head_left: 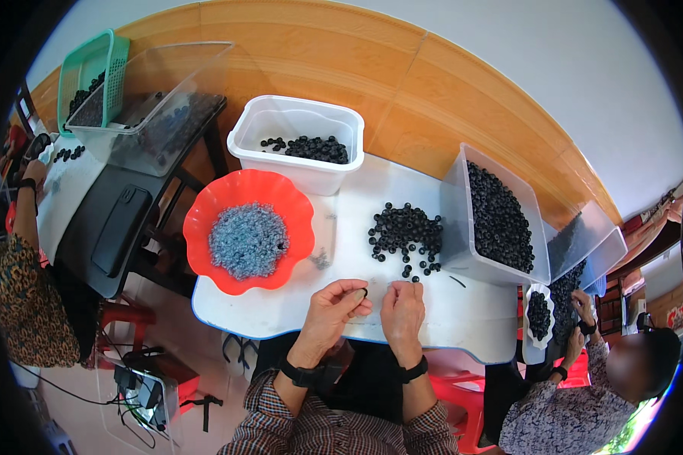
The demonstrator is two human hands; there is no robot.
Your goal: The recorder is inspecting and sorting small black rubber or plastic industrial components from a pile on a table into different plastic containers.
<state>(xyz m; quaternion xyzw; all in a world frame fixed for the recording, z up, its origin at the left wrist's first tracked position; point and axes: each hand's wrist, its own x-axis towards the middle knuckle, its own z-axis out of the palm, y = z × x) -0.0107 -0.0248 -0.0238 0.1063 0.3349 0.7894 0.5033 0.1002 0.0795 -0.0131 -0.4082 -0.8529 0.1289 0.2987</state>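
My left hand (pixel 337 304) rests on the near edge of the white table (pixel 463 307), its fingers pinched on a small black ring (pixel 363 292). My right hand (pixel 403 307) lies just beside it, fingers curled toward the left hand's fingertips; whether it holds anything is hidden. A loose pile of black rings (pixel 404 231) lies on the table just beyond both hands. A red scalloped bowl (pixel 205 227) of small grey-blue pieces (pixel 247 240) sits to the left.
A white tub (pixel 296 121) with some black rings stands at the back, a clear bin (pixel 501 220) full of them at the right. One person sits at the left by a dark table, another at the lower right handling rings. A red stool stands below.
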